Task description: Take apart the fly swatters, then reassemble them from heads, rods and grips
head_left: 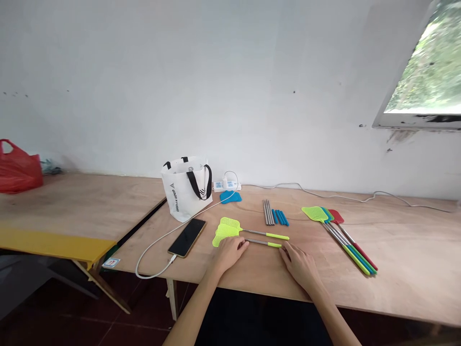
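Note:
Two yellow-green fly swatters lie side by side, their handles pointing right. My left hand (231, 253) is closed at the neck of the nearer fly swatter (256, 241) and covers part of its mesh head. At the other end, my right hand (300, 264) has thumb and fingertips closed at the tip of the yellow-green grip. Just beyond lies the second fly swatter (275, 236), its head overlapping the nearer one. Behind them are several metal rods (268, 212) and several blue grips (280, 217). Blue swatter heads (230, 196) sit near the power strip.
To the right lie several assembled fly swatters (345, 242) in yellow-green, blue, green and red. A phone (187, 238) on a white cable (144, 262) lies left of my hands. Behind it stand a white bag (185, 192) and a power strip (218, 186) against the wall.

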`<state>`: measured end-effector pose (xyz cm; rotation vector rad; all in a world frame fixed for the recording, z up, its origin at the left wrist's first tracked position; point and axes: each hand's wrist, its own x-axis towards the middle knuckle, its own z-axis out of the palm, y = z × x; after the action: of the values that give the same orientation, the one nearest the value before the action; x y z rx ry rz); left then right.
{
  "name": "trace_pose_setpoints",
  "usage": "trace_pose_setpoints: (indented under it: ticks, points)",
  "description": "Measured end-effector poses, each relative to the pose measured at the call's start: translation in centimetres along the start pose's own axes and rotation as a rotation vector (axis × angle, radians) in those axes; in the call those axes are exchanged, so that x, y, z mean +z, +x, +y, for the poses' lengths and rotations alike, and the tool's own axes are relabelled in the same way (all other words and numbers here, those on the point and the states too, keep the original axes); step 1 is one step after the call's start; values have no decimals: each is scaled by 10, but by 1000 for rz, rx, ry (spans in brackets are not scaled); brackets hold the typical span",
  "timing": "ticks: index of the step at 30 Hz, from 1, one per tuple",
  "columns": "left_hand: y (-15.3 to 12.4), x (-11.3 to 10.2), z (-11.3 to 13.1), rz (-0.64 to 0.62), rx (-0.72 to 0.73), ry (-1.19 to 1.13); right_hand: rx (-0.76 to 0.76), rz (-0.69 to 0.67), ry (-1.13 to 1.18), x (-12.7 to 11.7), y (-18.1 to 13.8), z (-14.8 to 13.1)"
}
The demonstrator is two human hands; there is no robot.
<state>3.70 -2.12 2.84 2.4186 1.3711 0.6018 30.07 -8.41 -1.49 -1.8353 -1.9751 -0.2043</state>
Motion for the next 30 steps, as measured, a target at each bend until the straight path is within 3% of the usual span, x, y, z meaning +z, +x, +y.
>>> trace_pose_setpoints:
  ticks: [30]
  points:
    - [0, 0, 1, -2, -11, -5, 7, -4, 3, -3, 0, -2]
